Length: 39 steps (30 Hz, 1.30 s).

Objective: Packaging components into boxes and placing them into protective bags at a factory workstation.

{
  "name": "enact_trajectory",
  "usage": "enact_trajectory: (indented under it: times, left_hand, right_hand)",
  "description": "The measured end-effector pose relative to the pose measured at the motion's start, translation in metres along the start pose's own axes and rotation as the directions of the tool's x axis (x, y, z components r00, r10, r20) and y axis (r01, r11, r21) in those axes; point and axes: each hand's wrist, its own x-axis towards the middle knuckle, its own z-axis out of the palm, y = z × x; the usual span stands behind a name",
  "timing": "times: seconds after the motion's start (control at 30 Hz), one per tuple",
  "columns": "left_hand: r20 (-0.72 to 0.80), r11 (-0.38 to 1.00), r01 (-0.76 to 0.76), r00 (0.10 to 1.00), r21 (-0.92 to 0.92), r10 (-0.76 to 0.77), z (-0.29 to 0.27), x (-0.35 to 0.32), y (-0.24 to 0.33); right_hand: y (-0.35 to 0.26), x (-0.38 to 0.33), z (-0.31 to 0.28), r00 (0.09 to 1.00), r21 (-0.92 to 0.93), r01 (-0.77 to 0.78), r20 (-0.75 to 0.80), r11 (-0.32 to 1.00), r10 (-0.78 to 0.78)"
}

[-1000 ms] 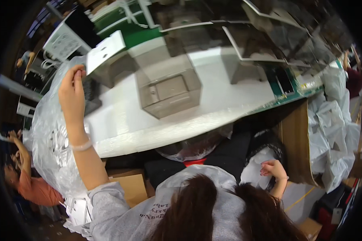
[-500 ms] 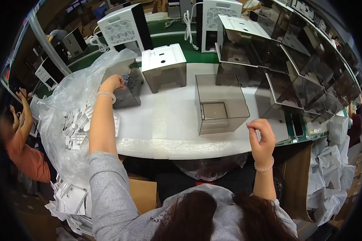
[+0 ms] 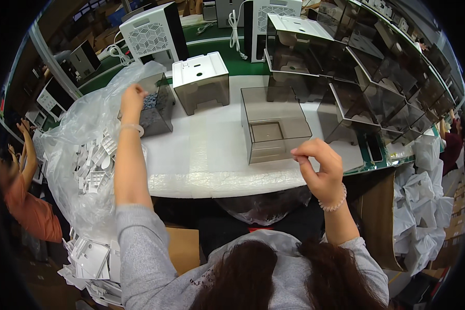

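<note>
My left hand [image 3: 133, 101] is closed, raised at the left rim of a smoky see-through box [image 3: 163, 111] holding small blue-grey pieces [image 3: 151, 101]. What its fingers hold, if anything, is hidden. Thumb and forefinger of my right hand [image 3: 323, 168] are pinched together; anything between them is too small to name. That hand hovers by the near right corner of an empty smoky clear tank [image 3: 275, 116], whose open side faces me. Between the two boxes stands another smoky tank with a white lid [image 3: 200, 70].
Stacked smoky tanks [image 3: 356, 106] fill the right side, near a dark phone [image 3: 373, 148]. White plastic parts [image 3: 95, 160] lie on clear plastic wrap at left. White machines [image 3: 152, 39] stand behind. White bags [image 3: 421, 194] are at right; another person [image 3: 31, 199] works at left.
My left hand has lifted out of the box of small pieces to its rim. My right hand has moved left, closer to the empty tank. The whole view has shifted slightly.
</note>
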Motion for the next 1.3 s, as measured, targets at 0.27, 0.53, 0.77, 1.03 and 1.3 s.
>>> enact_trajectory:
  times: [0.27,0.53,0.77,1.03,1.3]
  left_hand:
    - [0.231,0.196,0.159,0.871,-0.968,0.433,-0.028,-0.239,0.220]
    - [0.142,-0.168,0.209,0.930,-0.963,0.339,-0.010,-0.275,0.227]
    - [0.158,-0.005,0.158,0.986,-0.987,0.056,0.014,-0.273,0.214]
    - [0.293,0.152,0.309,0.949,-0.939,-0.119,0.031,-0.272,0.206]
    - [0.307,0.179,0.323,0.945,-0.929,-0.115,0.023,-0.280,0.217]
  right_hand:
    - [-0.020,0.030,0.028,0.993,0.153,-0.056,0.107,0.987,0.040]
    - [-0.028,0.042,0.004,0.921,0.115,-0.206,0.358,0.972,0.153]
    - [-0.003,0.095,-0.020,0.774,-0.123,-0.468,0.421,0.875,0.473]
    - [0.082,0.102,-0.010,0.516,-0.507,-0.210,0.668,0.836,0.535]
    - [0.072,0.086,-0.016,0.563,-0.473,-0.143,0.683,0.869,0.464]
